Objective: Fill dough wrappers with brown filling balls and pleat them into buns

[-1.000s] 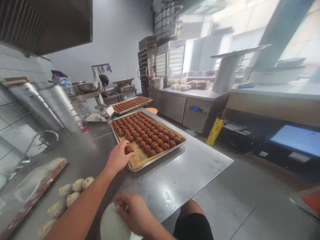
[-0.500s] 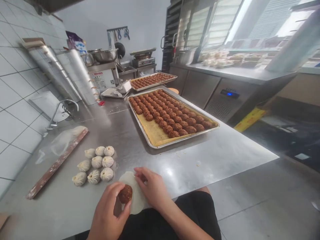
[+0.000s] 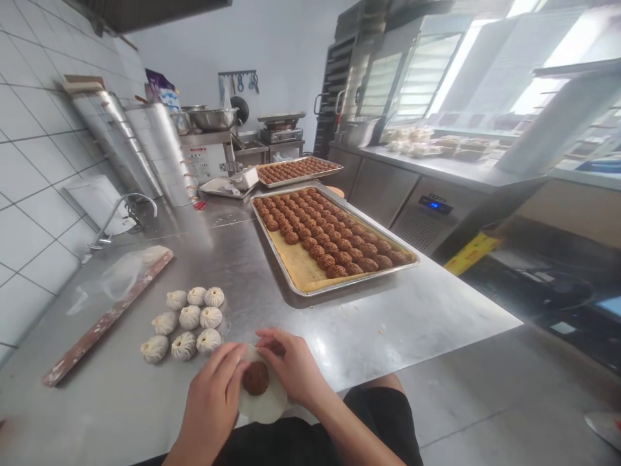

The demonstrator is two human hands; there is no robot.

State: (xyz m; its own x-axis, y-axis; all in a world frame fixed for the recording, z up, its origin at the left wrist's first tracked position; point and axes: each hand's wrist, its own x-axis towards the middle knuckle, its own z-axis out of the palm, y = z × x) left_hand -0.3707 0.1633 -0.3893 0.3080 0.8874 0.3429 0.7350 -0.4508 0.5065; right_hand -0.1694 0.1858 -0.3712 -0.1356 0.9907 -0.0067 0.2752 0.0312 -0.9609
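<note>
A round, pale dough wrapper [image 3: 266, 409] is held in front of my lap at the table's near edge. On it rests a brown ball of filling [image 3: 255, 378]. My left hand [image 3: 213, 391] has its fingers bent over the wrapper's left edge, close beside the ball. At the far edge of the wrapper, my right hand [image 3: 291, 366] pinches the dough between thumb and fingers. Several pleated buns [image 3: 189, 317] stand in rows to the left of my hands.
A metal tray [image 3: 310, 288] of filling balls lies ahead, with a second tray [image 3: 334, 169] behind it. A floured wooden stick [image 3: 109, 317] and a plastic bag [image 3: 119, 275] lie at left. A faucet [image 3: 127, 200] rises by the tiled wall.
My left hand has let go of the filling ball, which now sits on the wrapper, and its fingers have moved up to the dough's edge. My right hand still pinches the wrapper.
</note>
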